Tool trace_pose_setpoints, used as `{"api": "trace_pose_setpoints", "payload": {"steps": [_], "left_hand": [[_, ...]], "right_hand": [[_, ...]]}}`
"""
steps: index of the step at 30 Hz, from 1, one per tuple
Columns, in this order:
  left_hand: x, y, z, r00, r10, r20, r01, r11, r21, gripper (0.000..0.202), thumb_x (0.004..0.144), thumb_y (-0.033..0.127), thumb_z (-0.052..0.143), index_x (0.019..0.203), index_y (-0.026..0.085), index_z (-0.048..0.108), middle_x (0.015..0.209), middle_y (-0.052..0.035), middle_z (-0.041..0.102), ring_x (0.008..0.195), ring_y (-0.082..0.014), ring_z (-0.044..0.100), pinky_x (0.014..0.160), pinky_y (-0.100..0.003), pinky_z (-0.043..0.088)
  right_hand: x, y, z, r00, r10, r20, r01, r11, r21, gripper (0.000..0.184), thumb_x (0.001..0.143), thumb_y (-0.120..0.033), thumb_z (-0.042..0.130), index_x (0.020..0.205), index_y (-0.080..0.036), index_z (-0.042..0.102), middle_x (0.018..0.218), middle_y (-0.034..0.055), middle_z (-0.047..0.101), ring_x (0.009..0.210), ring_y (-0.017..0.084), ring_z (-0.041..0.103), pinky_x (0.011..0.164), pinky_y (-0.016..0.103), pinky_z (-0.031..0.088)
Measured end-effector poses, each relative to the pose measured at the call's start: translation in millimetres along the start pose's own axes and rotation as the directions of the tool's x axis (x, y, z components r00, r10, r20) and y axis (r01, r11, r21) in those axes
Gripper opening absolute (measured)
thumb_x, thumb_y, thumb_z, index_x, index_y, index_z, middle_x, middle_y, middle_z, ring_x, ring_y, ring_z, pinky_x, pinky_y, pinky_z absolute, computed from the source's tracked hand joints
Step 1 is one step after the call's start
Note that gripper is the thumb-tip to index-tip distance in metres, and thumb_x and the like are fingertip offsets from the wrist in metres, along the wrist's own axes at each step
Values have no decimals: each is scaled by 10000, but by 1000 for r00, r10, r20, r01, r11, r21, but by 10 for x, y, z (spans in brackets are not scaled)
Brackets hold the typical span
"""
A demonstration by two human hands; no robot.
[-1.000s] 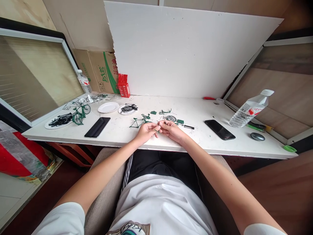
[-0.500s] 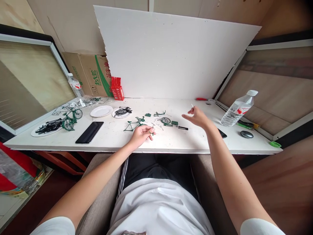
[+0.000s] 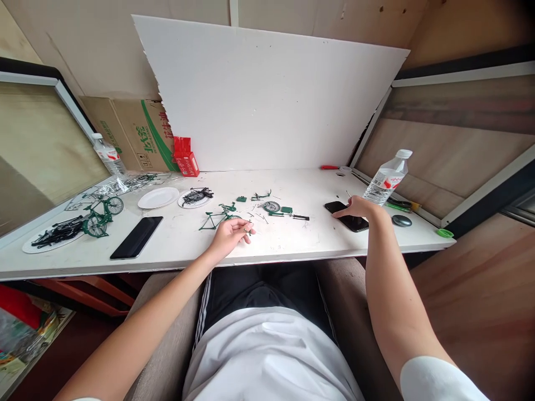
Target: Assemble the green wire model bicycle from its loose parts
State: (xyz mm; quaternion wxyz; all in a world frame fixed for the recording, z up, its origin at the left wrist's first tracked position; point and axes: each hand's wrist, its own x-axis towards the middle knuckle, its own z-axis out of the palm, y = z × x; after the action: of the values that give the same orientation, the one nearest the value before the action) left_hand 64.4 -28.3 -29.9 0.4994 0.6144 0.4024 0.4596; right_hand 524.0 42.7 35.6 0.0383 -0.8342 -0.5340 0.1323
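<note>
While the left hand (image 3: 229, 234) rests on the white tabletop (image 3: 292, 242) at centre, its fingers loosely curled, a tiny green-and-metal part (image 3: 249, 229) sits at the fingertips; a firm pinch cannot be confirmed. The right hand (image 3: 356, 208) lies well apart to the right, spread flat on a black rectangular smartphone (image 3: 358, 225), whose long axis runs diagonally from far-left to near-right beneath the palm. A thin metal pin (image 3: 348, 194) appears to project from the right fingers. The green wire model bicycle frame (image 3: 213, 218) lies just beyond the left hand, long axis left to right. The left hand is nearer to it, and the small black-handled screwdriver (image 3: 301, 217) lies between both hands.
</note>
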Motion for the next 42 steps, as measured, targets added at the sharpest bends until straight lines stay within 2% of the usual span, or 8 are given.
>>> {"api": "trace_pose_setpoints", "payload": {"steps": [13,20,23,26,29,33,36,42], "left_hand": [[6,-16,-1,1000,-5,-1,5,1000,7,417,872,567,781,977,166,733,957,-114,802,664,-175,711,605,-285,461],[6,-10,7,1000,-11,-12,11,1000,-1,449,856,582,792,996,159,733,952,-123,803,672,-185,723,611,-292,483],[8,-10,7,999,-28,-37,28,1000,-4,476,845,580,804,1035,151,724,956,-121,803,675,-182,730,624,-292,490],[15,-9,8,998,-36,-59,36,999,-5,490,840,584,807,1036,145,714,965,-122,800,685,-182,740,627,-286,491],[21,-5,13,996,-40,-77,39,999,-12,502,836,584,810,1046,140,704,976,-125,799,701,-188,754,628,-279,489],[18,9,25,993,-50,-104,47,999,-24,519,827,583,816,1057,137,682,991,-130,795,724,-206,773,620,-273,476],[15,20,34,992,-50,-119,46,998,-36,515,823,565,819,1074,146,656,985,-119,791,722,-212,779,606,-267,462],[42,7,39,990,-45,-135,38,998,-57,498,814,536,815,1069,156,619,973,-121,791,707,-219,784,563,-253,423]], "right_hand": [[95,62,76,991,6,-130,-4,1000,9,1000,599,-731,887,1367,-147,621,1304,252,661,1133,417,661,889,499,565],[-37,-398,27,937,-108,-332,206,939,275,643,997,-701,461,1211,-126,654,1132,229,724,1053,372,686,944,478,529],[-152,-820,203,876,-299,-379,444,807,390,573,1077,-570,300,1092,-147,686,1172,221,711,1063,351,669,959,472,525],[-313,-1226,494,731,-556,-395,682,580,445,512,1070,-523,355,1010,-184,734,1171,167,684,1111,314,638,1027,460,516],[-513,-1522,770,626,-631,-458,769,401,499,460,1047,-538,465,1096,-196,769,1059,128,653,1081,288,631,1056,471,513],[-772,-1761,1007,639,-644,-420,662,184,726,452,985,-603,610,1185,-234,776,1204,123,675,856,227,654,723,400,597],[-880,-1865,1126,674,-611,-415,568,69,820,443,881,-582,771,1162,-240,783,1108,97,744,836,217,670,658,351,586],[-887,-1919,1270,698,-602,-388,521,55,852,371,856,-572,790,999,-230,771,945,68,753,824,215,680,632,315,552]]}}
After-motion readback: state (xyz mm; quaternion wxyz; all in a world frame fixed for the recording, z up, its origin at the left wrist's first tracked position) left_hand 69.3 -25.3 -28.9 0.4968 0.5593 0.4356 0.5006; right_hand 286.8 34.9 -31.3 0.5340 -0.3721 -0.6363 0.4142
